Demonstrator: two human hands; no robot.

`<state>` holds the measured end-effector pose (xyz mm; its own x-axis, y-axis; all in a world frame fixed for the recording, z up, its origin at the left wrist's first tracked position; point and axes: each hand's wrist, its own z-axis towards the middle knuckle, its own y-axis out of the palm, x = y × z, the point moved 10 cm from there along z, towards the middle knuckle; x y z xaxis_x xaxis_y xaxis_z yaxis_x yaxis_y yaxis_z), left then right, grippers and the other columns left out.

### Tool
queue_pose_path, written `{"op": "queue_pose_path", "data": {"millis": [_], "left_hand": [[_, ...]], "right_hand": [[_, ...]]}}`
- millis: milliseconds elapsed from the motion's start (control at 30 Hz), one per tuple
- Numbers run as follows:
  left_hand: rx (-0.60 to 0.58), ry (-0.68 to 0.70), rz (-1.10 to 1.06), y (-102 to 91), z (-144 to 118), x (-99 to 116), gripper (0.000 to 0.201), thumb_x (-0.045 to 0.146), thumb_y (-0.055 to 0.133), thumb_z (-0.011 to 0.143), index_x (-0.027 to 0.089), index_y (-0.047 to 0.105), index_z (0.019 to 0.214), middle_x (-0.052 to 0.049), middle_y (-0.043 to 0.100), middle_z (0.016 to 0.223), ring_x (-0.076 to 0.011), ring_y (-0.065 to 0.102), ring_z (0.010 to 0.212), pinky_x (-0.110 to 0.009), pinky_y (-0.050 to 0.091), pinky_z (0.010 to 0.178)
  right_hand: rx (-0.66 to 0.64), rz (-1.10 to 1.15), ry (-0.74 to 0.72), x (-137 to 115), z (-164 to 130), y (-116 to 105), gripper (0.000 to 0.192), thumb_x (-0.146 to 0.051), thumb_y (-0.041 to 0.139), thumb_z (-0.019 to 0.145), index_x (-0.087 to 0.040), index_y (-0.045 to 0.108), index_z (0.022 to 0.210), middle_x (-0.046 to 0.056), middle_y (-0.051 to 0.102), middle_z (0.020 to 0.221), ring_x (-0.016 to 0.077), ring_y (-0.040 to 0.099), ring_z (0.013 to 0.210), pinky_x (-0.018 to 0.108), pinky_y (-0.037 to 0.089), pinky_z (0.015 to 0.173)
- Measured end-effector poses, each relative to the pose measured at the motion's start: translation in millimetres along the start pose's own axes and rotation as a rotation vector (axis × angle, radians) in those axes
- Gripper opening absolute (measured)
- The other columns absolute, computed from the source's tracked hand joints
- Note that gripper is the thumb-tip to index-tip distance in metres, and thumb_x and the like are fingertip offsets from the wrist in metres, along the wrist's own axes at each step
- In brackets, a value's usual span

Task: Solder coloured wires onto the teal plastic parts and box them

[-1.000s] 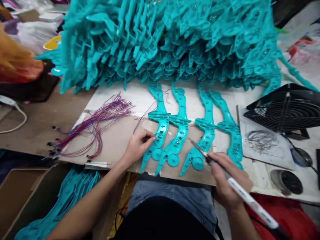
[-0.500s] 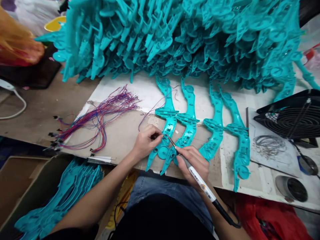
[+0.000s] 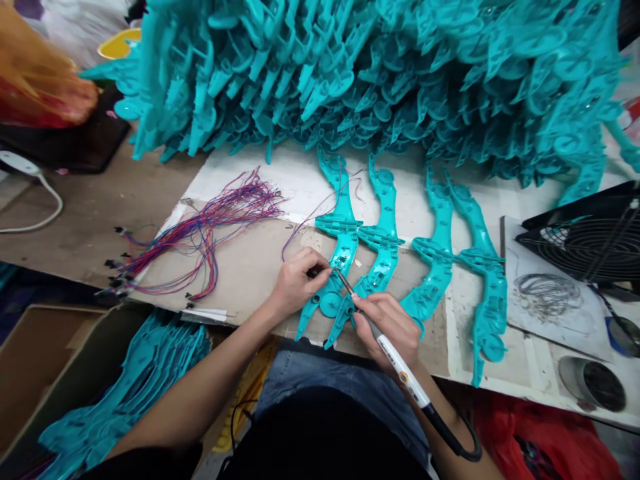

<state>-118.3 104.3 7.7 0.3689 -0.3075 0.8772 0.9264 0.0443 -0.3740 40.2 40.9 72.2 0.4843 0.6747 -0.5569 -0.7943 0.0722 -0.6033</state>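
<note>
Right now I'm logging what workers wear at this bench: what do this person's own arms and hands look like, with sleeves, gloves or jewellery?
Both forearms are bare up to the bottom edge of the picture; no sleeve cuffs show. The left hand and right hand wear no gloves, and no rings, watch or wristband are visible. Below them, a dark top and blue denim jeans cover the body and lap.

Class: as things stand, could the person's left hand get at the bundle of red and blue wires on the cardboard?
Probably yes. The left hand rests on the leftmost teal part, and only bare cardboard lies between it and the wire bundle.
</note>
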Motion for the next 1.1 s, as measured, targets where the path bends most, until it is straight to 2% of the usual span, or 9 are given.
{"op": "queue_pose_path", "data": {"millis": [267, 467, 667, 900, 967, 1100], "left_hand": [[0.002, 0.005, -0.008, 0.2, 0.0, 1.0, 0.008, 0.013, 0.061, 0.081, 0.017, 0.06, 0.074, -0.002, 0.06, 0.074, -0.013, 0.055, 0.068, -0.025, 0.044, 0.061], [0.008, 0.011, -0.002, 0.2, 0.5, 2.7, 0.007, 0.013, 0.061, 0.08, 0.017, 0.06, 0.075, -0.002, 0.06, 0.074, -0.013, 0.055, 0.068, -0.026, 0.044, 0.061], [-0.014, 0.001, 0.029, 1.8, 0.7, 2.9, 0.006, 0.013, 0.06, 0.081, 0.018, 0.06, 0.076, -0.002, 0.06, 0.076, -0.0136, 0.056, 0.069, -0.026, 0.046, 0.063], [-0.032, 0.072, 0.129, 1.7, -1.8, 14.2, 0.008, 0.014, 0.056, 0.084, 0.018, 0.059, 0.078, -0.004, 0.059, 0.079, -0.0162, 0.059, 0.077, -0.029, 0.047, 0.071], [0.038, 0.072, 0.217, -9.7, -3.6, 16.4, 0.003, 0.018, 0.058, 0.085, 0.018, 0.061, 0.085, -0.006, 0.06, 0.087, -0.0188, 0.059, 0.086, -0.032, 0.048, 0.078], [0.316, -0.037, 0.484, -52.7, -6.9, 5.4, 0.029, 0.028, 0.064, 0.083, 0.019, 0.06, 0.11, -0.01, 0.06, 0.107, -0.0262, 0.055, 0.104, -0.04, 0.044, 0.092]], "right_hand": [[0.076, -0.051, 0.078, 5.9, 1.1, -25.4, 0.035, -0.011, 0.063, 0.083, -0.021, 0.065, 0.116, 0.004, 0.07, 0.086, 0.0177, 0.065, 0.082, 0.033, 0.056, 0.073], [0.107, -0.274, 0.198, 37.7, -1.2, -51.9, 0.032, -0.023, 0.061, 0.089, -0.024, 0.063, 0.122, 0.005, 0.074, 0.095, 0.0182, 0.07, 0.082, 0.031, 0.057, 0.078], [-0.031, -0.521, 0.097, 66.5, -4.1, -51.8, 0.036, -0.024, 0.061, 0.089, -0.019, 0.059, 0.124, 0.008, 0.074, 0.105, 0.023, 0.07, 0.097, 0.039, 0.053, 0.094], [-0.009, -0.565, 0.096, 78.7, -15.7, -67.0, 0.037, -0.022, 0.062, 0.089, -0.02, 0.058, 0.125, 0.007, 0.074, 0.106, 0.0213, 0.07, 0.094, 0.039, 0.053, 0.095], [0.034, -0.545, 0.08, 74.0, -16.6, -73.7, 0.04, -0.02, 0.061, 0.089, -0.022, 0.056, 0.129, 0.006, 0.074, 0.106, 0.021, 0.07, 0.095, 0.038, 0.054, 0.095], [0.132, -0.497, 0.027, 63.9, -12.1, -83.7, 0.039, -0.016, 0.06, 0.088, -0.024, 0.057, 0.127, 0.003, 0.075, 0.102, 0.0204, 0.071, 0.092, 0.035, 0.056, 0.089]]}}
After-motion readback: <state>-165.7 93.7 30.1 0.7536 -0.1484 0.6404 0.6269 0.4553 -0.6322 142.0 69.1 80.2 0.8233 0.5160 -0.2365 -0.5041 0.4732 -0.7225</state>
